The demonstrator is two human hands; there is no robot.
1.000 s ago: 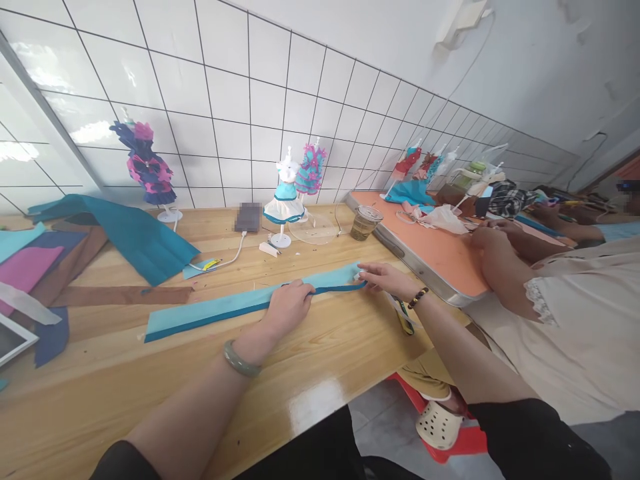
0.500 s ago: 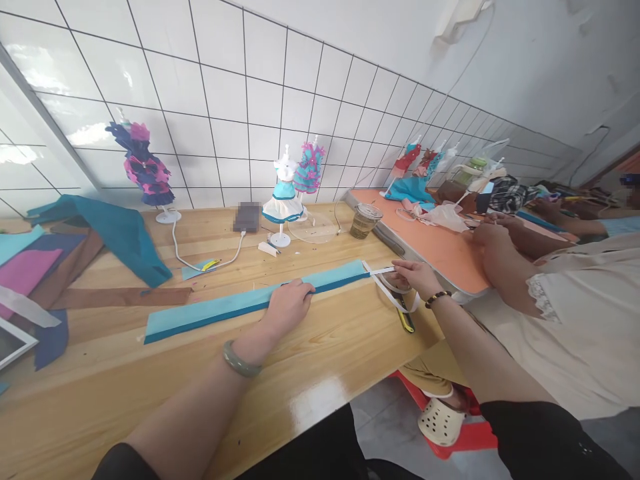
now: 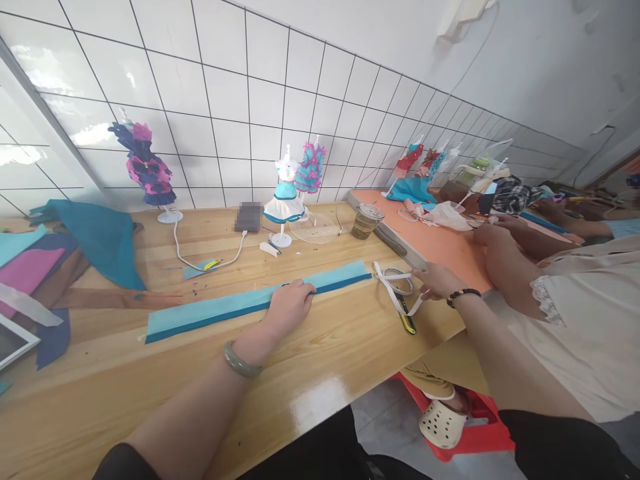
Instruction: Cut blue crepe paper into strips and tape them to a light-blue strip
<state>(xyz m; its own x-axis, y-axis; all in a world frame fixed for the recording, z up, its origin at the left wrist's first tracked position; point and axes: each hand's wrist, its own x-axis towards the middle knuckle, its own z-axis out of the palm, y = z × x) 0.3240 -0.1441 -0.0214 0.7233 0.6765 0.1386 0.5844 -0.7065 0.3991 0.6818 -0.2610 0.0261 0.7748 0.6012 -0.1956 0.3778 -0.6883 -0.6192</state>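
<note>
One cup [image 3: 369, 220] of brownish liquid [image 3: 362, 231] beyond the blue strip [image 3: 215, 315]

dress forms [image 3: 287, 191], wooden table [image 3: 320, 340]: 3 | cup [image 3: 367, 222]: 1 | blue strip [image 3: 225, 309]: 1

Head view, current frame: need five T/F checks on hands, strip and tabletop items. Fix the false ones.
1. The left hand rests on the light-blue and teal strip. True.
2. The right hand is past the strip's right end, at the white tape. True.
3. The grey-green bangle is on the right wrist. False: it is on the left wrist.
4. The lidded clear cup stands on the orange tabletop. False: it stands on the wooden table.
5. The mini mannequin in the white-and-turquoise dress lies on its side. False: it stands upright.
</note>
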